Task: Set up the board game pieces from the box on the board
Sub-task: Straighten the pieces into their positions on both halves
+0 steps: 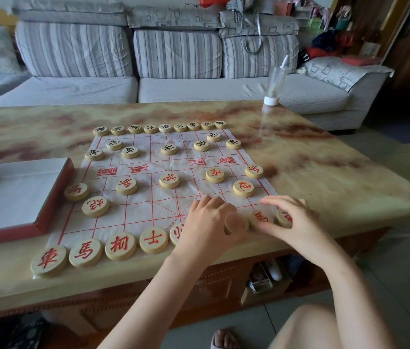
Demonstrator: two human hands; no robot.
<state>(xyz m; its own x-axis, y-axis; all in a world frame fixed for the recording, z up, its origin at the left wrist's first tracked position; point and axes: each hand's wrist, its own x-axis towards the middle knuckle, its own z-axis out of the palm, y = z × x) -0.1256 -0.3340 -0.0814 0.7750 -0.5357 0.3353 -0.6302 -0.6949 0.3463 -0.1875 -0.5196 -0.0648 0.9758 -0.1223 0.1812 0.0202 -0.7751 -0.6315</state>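
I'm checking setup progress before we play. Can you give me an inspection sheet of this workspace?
Surface: marbled table, glossy.
Job's things: board spread out; black pieces set on far side; red pieces nearly set; box at left, no pieces seen inside.
Clutter: bottle at far edge.
Grips: left hand holds blurred piece; right hand pinches horse piece, near row.
Cables: nothing seen.
Surroundings: sofa, striped cushions.

One head-worn wide-angle camera, facing forward and down. Fingers (pixel 278 200) close below lens; xiangqi board (pixel 148 197) just beyond them, sofa (pixel 198 89) well beyond.
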